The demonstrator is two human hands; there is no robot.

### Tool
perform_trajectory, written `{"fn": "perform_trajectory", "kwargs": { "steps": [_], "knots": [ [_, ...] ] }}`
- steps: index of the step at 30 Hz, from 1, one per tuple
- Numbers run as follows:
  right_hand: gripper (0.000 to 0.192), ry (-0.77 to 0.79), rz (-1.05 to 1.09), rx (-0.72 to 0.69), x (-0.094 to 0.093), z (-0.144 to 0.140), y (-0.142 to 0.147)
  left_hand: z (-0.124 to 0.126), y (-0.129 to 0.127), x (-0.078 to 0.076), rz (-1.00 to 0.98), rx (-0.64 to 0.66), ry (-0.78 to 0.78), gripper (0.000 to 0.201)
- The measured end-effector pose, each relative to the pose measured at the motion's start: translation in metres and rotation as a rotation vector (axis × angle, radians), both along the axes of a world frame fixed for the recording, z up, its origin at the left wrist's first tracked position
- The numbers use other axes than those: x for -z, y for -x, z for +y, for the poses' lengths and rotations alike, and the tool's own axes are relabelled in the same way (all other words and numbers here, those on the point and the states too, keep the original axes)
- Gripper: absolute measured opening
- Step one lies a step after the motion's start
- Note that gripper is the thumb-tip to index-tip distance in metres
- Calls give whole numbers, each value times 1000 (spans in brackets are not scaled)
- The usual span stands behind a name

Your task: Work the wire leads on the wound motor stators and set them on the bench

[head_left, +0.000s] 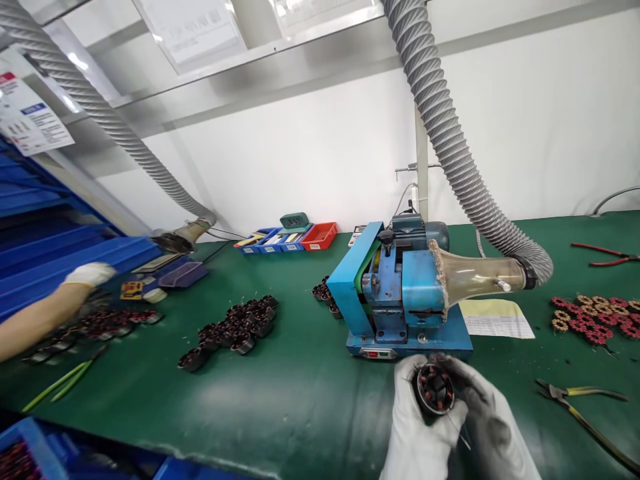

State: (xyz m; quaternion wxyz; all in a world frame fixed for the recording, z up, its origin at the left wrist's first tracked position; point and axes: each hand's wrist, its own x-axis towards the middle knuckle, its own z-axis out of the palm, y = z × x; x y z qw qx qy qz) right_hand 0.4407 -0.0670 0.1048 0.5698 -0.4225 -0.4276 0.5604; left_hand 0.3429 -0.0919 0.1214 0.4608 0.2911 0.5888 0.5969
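Both gloved hands meet low in the frame around a stator (434, 390): the left hand (417, 427) cups it from below, the right hand (483, 417) closes on its right edge. Round and dark, it shows copper-red windings inside a black ring, open face up. Just beyond stands a blue machine (395, 293) with a clear funnel (475, 275) feeding a grey hose (450, 133). Pliers (580, 400) lie to the right, more stators (240, 327) heaped to the left (another person's gloved hand (90, 273) reaches among some there). Red coils (597, 319) sit far right. A green mat (280, 400) covers the bench; a white wall (325, 153) stands behind.
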Motion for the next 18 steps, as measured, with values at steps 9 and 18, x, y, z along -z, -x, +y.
{"fn": "perform_trajectory", "kwargs": {
  "steps": [9, 18],
  "knots": [
    [57, 114, -317, 68, 7, 38, 36, 64, -8, 27, -606, -43, -96, 43],
    [49, 65, -304, 50, -20, 54, 35, 76, -8, 16, -427, 32, -161, 41]
  ]
}}
